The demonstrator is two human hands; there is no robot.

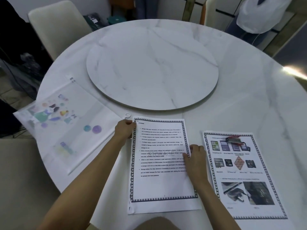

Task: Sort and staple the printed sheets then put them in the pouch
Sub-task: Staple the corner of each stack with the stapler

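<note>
At the round white marble surface's [249, 100] left edge, a translucent cartoon-printed pouch [69, 130] is lying. Bordered white text sheets [159, 185] are lying at the near edge, the left hand [124, 129] gripping their top-left corner and the right hand [196, 161] pinching their right edge.

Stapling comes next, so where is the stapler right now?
Head view, right side: the stapler lies near the top edge of the picture-printed stack, beyond and right of the right hand.
</note>
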